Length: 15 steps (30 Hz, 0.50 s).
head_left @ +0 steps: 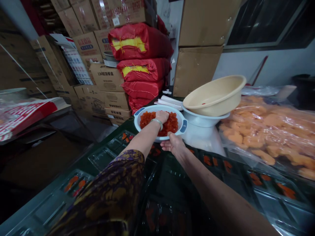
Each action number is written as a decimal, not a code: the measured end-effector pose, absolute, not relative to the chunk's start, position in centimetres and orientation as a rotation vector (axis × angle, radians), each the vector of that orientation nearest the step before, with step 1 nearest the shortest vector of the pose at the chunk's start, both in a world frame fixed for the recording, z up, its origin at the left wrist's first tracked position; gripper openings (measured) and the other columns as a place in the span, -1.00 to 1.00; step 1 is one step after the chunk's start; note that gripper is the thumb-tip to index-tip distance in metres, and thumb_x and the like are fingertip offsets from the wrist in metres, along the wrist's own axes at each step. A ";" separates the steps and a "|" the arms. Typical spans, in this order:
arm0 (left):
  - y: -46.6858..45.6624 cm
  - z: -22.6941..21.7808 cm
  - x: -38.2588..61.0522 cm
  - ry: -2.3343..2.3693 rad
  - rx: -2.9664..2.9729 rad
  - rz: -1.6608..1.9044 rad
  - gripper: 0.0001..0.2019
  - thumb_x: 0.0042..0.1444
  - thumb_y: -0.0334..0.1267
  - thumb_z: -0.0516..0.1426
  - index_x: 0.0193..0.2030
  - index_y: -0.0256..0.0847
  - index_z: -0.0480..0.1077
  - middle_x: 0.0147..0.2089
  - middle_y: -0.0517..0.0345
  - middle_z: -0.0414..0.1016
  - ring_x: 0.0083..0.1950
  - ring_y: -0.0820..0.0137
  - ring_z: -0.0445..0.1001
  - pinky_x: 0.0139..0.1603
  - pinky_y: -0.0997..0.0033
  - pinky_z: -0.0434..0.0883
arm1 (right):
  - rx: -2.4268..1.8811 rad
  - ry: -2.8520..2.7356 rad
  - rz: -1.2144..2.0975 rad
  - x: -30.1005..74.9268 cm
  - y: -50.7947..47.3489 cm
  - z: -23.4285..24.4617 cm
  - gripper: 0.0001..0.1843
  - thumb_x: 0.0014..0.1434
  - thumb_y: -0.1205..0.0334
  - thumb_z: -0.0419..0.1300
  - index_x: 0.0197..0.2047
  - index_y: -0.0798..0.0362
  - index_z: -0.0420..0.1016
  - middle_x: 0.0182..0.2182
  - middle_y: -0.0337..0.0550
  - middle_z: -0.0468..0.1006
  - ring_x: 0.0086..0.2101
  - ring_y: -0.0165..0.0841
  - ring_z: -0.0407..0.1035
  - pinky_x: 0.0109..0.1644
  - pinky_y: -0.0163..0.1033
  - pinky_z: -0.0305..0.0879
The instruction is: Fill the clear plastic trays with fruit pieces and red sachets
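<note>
Fruit pieces [172,126] fill a white bowl [147,107] at the far side of the surface [108,136], straight ahead of both arms and just left of stacked basins [214,98]. The left hand [161,116] is nearer, lying on the heap with fingers curled in; whether it grips any I cannot tell. The right hand [173,143] rests open at the near rim. The bowl is round, with blue handles left and right.

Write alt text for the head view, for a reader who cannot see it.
The left hand rests in red-orange food pieces in a round white plastic bowl; the right hand touches its near rim, above clear plastic trays.
</note>
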<state>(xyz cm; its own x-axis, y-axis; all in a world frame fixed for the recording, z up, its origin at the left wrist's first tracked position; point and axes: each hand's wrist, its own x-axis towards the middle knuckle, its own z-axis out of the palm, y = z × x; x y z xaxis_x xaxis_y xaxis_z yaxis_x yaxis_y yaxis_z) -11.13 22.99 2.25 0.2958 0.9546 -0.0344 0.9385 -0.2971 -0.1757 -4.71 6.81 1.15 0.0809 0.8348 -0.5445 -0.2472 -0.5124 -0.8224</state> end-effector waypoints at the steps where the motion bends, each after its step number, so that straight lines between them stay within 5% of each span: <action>1: 23.0 2.1 -11.1 -1.787 -2.430 0.208 -0.68 0.15 -0.19 0.08 0.02 -0.28 0.30 0.01 -0.03 0.36 -0.05 0.28 0.40 -0.08 0.12 0.40 | -1.496 -0.615 1.578 -4.7 6.8 1.1 -0.76 0.19 0.25 -0.04 -0.21 0.28 0.30 -0.74 -0.20 0.35 -0.71 -0.35 0.33 -0.70 -0.32 0.29; 15: 23.2 2.7 -11.7 -2.044 -2.407 0.001 -0.67 0.15 -0.19 0.08 0.02 -0.28 0.31 0.02 -0.03 0.36 -0.03 0.27 0.39 -0.06 0.11 0.39 | -1.497 -0.633 1.590 -4.7 6.5 0.8 -0.74 0.18 0.23 -0.04 -0.27 0.27 0.33 -0.75 -0.18 0.35 -0.69 -0.35 0.34 -0.70 -0.31 0.30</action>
